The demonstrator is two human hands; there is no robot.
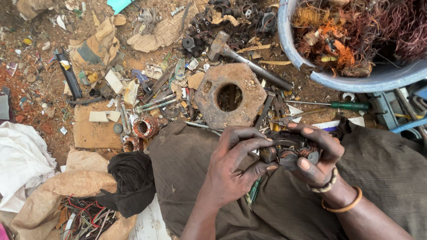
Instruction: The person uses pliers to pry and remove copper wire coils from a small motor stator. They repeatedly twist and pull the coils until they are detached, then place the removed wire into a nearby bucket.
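Both my hands hold a small dark motor stator [288, 153] with copper wire coils, above my lap. My left hand [235, 166] grips its left side, fingers curled over the top and thumb beneath. My right hand [318, 153] cups its right side, thumb pressed against the front; a beaded band and an orange bangle sit on that wrist. A thin green tool [254, 192] sticks out beneath my left hand, mostly hidden. Brown cloth [187, 160] covers my legs under the hands.
A rusty hexagonal metal block with a round hole [231, 94] lies just ahead, a hammer [249, 60] behind it. A blue basin [364, 78] holds tangled copper wire. A green-handled screwdriver [333, 105], pliers [284, 120], wound coils [144, 127] and scrap litter the dirt. Cut wires [86, 218] lie lower left.
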